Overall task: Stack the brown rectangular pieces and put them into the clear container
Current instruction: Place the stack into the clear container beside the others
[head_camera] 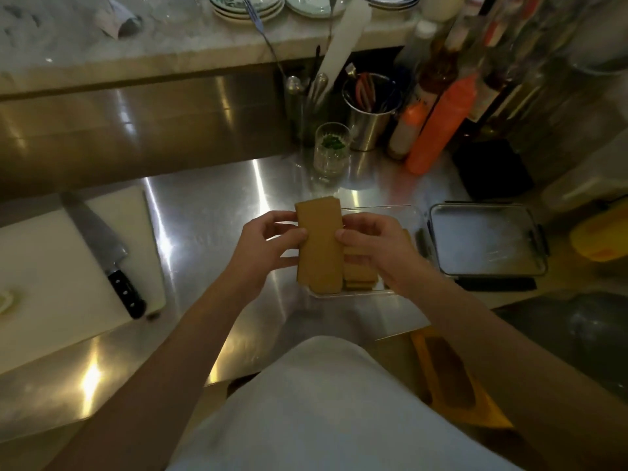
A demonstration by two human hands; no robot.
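Observation:
A stack of brown rectangular pieces (319, 246) is held between both hands, above the left end of the clear container (413, 212). My left hand (268, 243) grips the stack's left edge, and my right hand (373, 246) grips its right edge. More brown pieces (360, 278) lie inside the container, under my right hand and partly hidden by it. The container stands on the steel counter just in front of me.
The container's lid (486, 243) lies to the right. A white cutting board (51, 266) with a large knife (102, 253) is at the left. Behind stand a glass (331, 151), a steel utensil cup (368, 113), orange squeeze bottles (438, 127) and other bottles.

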